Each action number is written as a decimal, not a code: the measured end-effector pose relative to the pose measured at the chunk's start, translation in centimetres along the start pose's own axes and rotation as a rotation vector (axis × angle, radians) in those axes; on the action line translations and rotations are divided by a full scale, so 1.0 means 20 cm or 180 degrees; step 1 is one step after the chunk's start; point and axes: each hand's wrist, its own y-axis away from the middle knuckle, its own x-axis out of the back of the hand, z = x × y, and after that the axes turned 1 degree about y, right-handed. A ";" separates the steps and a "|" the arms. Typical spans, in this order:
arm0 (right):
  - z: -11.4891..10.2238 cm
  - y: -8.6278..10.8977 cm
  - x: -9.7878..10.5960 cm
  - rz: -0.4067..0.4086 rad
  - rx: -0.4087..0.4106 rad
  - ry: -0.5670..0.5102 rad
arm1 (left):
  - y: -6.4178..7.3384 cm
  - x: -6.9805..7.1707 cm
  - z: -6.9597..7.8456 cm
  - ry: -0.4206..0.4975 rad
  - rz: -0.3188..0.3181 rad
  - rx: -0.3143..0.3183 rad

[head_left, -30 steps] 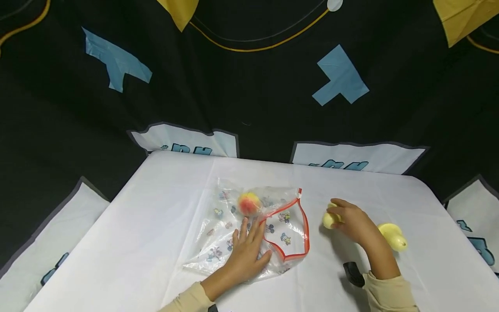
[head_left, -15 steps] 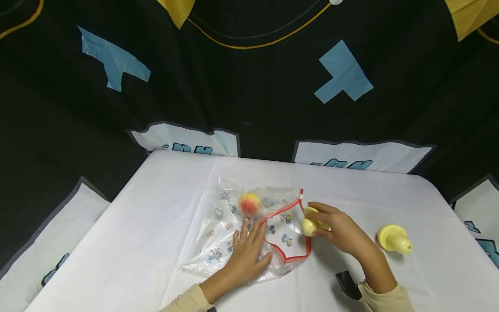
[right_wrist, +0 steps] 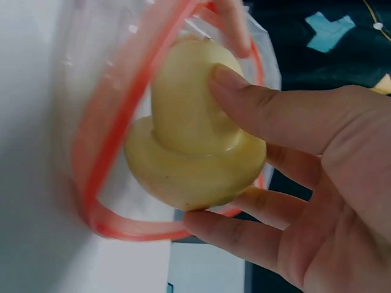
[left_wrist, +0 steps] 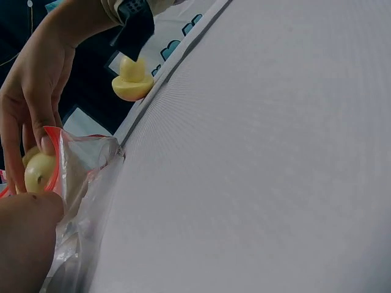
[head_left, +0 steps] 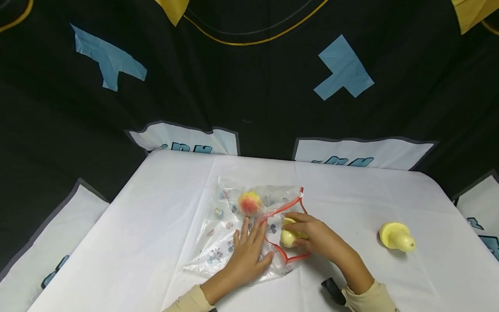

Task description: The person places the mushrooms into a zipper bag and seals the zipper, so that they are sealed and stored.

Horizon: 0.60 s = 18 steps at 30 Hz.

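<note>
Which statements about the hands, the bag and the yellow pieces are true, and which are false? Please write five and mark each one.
1. The left hand rests on the clear bag. True.
2. The right hand is empty. False: it holds a yellow piece.
3. The bag's red-edged mouth is closed. False: it stands open.
4. The round red-and-yellow fruit is inside the bag. True.
5. The other yellow piece lies on the white table. True.

Behind the white table, a black backdrop with blue patches, yellow pieces and a curved orange line.
</note>
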 end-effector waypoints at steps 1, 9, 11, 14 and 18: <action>0.00 0.00 -0.01 -0.0008 0.0007 0.0002 | 0.00 0.00 0.00 0.0008 -0.0011 0.0015; 0.01 -0.04 -0.05 0.0089 0.0039 0.0119 | -0.01 -0.02 0.00 0.0064 -0.0038 -0.0003; 0.01 -0.04 -0.06 0.0096 0.0034 0.0115 | -0.01 -0.02 0.01 0.0073 -0.0055 -0.0008; 0.02 -0.06 -0.07 0.0094 0.0037 0.0108 | -0.01 -0.01 0.00 0.0066 -0.0049 -0.0015; 0.02 -0.10 -0.08 0.0117 0.0094 0.0155 | 0.00 0.00 0.00 0.0076 -0.0017 -0.0034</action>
